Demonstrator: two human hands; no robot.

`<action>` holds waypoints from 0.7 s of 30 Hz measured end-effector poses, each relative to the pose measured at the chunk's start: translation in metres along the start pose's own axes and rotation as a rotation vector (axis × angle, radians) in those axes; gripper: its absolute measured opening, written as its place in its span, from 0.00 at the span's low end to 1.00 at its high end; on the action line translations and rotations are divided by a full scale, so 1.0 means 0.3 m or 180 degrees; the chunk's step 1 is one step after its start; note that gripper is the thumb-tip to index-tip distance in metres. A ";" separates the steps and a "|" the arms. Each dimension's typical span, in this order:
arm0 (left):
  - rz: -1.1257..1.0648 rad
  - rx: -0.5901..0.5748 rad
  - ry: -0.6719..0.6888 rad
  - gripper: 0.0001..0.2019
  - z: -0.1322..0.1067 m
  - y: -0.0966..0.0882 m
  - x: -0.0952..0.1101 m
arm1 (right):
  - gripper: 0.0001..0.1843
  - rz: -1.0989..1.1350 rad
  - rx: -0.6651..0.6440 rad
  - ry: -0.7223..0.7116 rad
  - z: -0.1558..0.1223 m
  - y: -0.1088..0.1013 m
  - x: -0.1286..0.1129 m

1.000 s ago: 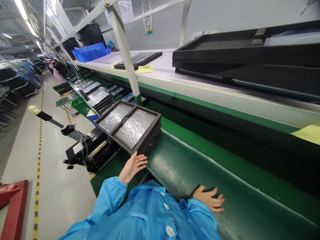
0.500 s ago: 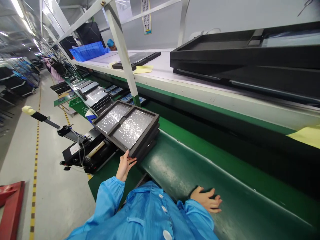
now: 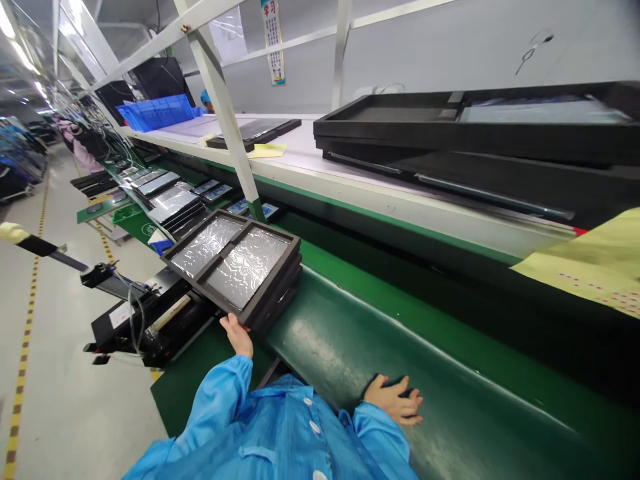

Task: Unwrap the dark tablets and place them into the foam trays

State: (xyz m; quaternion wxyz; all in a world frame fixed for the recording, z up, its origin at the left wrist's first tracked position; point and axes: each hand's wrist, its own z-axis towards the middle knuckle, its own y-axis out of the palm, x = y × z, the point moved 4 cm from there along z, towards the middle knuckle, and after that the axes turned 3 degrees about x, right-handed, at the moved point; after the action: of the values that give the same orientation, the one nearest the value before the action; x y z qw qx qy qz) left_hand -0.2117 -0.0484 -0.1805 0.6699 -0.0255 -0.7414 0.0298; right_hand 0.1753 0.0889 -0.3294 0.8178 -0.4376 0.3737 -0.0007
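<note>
A stack of black trays holding two plastic-wrapped panels sits at the near end of the green conveyor belt. My left hand grips the near corner of the stack, thumb on top, fingers tucked under and hidden. My right hand lies on the belt close to my body, fingers curled over a small dark object I cannot make out. Both arms are in blue sleeves.
A black machine with a long handle stands left of the belt. More trays and panels line the belt farther off. Above, a white shelf carries large black trays, a blue crate and yellow sheets.
My left hand moved from open beside the tray stack to gripping its near corner. The view shifted left and down. My right hand stayed on the belt.
</note>
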 end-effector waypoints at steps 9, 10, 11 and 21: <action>-0.0220 0.0051 0.0156 0.25 0.028 0.006 -0.031 | 0.31 0.0113 -0.0074 0.0018 -0.004 0.004 0.020; -0.0219 0.0013 0.0182 0.25 0.032 0.003 -0.034 | 0.31 0.0138 -0.0080 0.0026 -0.003 0.002 0.020; -0.0212 -0.0013 0.0210 0.25 0.036 0.000 -0.036 | 0.31 0.0162 -0.0089 0.0034 -0.002 0.001 0.019; -0.0068 0.0016 0.0481 0.23 0.039 -0.001 -0.042 | 0.33 0.0156 -0.0159 0.0022 -0.003 0.002 0.025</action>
State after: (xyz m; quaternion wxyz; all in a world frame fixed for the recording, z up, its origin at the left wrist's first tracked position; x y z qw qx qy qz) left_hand -0.2221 -0.0496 -0.1942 0.7243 -0.0182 -0.6889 0.0225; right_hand 0.1800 0.0861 -0.3347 0.8051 -0.4486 0.3870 0.0272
